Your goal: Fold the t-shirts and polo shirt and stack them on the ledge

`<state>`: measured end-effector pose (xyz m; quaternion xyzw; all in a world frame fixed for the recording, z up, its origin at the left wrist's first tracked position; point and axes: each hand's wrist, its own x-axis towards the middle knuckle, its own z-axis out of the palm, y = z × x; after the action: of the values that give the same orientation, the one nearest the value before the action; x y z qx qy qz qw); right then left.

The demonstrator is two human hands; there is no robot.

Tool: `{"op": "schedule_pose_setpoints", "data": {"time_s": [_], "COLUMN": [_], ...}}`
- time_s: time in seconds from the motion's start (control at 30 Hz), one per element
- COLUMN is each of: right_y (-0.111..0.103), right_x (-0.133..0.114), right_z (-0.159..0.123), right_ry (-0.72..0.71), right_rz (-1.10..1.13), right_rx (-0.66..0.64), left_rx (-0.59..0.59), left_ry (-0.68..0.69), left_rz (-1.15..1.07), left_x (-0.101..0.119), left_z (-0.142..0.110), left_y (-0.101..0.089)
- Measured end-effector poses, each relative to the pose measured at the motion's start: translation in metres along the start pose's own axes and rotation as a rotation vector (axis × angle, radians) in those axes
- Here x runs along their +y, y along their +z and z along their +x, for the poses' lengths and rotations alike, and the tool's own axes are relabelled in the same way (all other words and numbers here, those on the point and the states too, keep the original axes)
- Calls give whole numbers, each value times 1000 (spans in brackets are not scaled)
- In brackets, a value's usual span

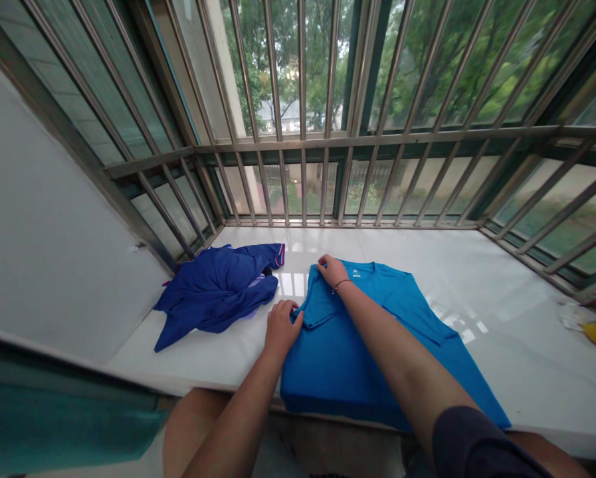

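Observation:
A bright blue T-shirt lies flat on the white window ledge, its hem hanging over the front edge. My left hand is closed, pinching the end of the shirt's left sleeve. My right hand reaches across to the left shoulder near the collar, its fingers pinched on the fabric there. A thin bracelet sits on my right wrist.
A crumpled dark blue garment with purple trim lies to the left on the ledge. Metal window bars close off the back and both sides. A yellow and white object sits at the far right edge.

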<state>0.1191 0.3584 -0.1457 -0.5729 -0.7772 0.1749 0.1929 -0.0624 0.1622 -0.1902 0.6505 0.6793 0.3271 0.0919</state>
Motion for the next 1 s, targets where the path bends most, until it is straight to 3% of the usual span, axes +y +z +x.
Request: {"op": "schedule_pose_setpoints", "data": {"time_s": [0.13,0.3,0.57,0.8,0.9,1.0], "right_y": [-1,13,29,24,16,14], "right_x": [-4,-6,2,0,-12,-26], "right_z": [-21,-48,-40,-31,-42,-76], "right_ry": [-138,-269,-253,-253,-234,-289], "right_rz": [-83,-174,-278,-317,-327,-309], "right_rx": [-18,-106,-220,-248,-207,-139], "left_rx": [-47,-82,-74,-81,-73,-68], "left_ry": [2,-22,-78,-70,-75,-60], "left_rz": [0,45,70,73,92,108], "left_x": [4,8,9,10,8,6], "left_z": [-1,-2,-2,-2,-1,-1], "left_y": [-5,-7,-6,-7,-6,-5]}}
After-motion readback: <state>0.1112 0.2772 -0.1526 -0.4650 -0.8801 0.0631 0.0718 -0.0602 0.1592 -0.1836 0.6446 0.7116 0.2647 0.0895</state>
